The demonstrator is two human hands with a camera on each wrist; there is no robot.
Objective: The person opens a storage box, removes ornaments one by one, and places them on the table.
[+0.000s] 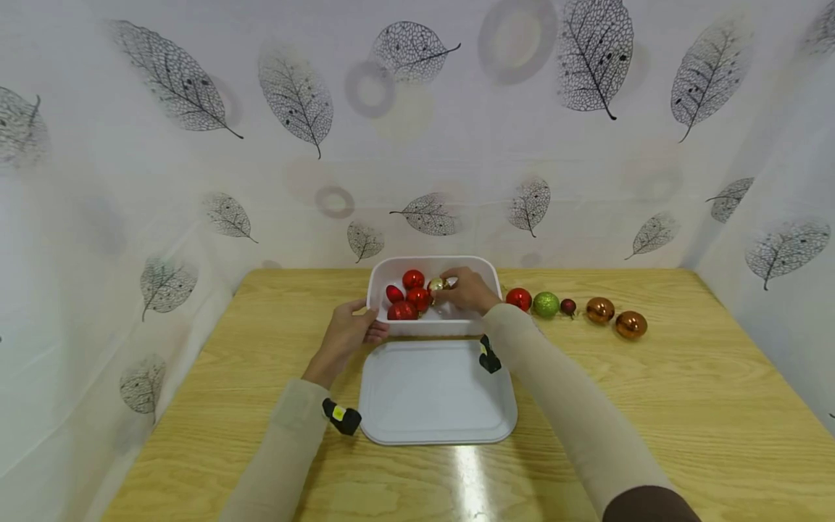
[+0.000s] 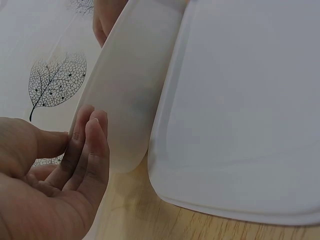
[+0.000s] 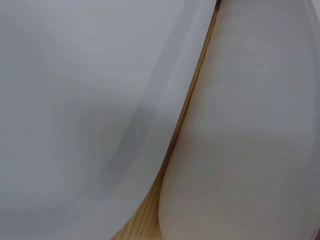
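A white plastic box [image 1: 433, 328] stands at the far side of the table with several red Christmas baubles [image 1: 402, 311] in its left part. My left hand [image 1: 349, 330] grips the box at its front left corner; in the left wrist view, the thumb is at the rim and the fingers lie along the outer wall. Reaching into the box, my right hand [image 1: 471, 288] pinches a pale gold bauble [image 1: 437, 285] beside the red ones. Its fingertips are partly hidden, and the right wrist view does not show this hand.
A white lid [image 1: 437, 395] lies flat in front of the box. To the right are a red bauble [image 1: 519, 299], a glittery green bauble [image 1: 546, 304], a small dark red bauble [image 1: 568, 307] and two copper baubles [image 1: 630, 325]. A leaf-patterned curtain [image 1: 424, 145] hangs behind the table.
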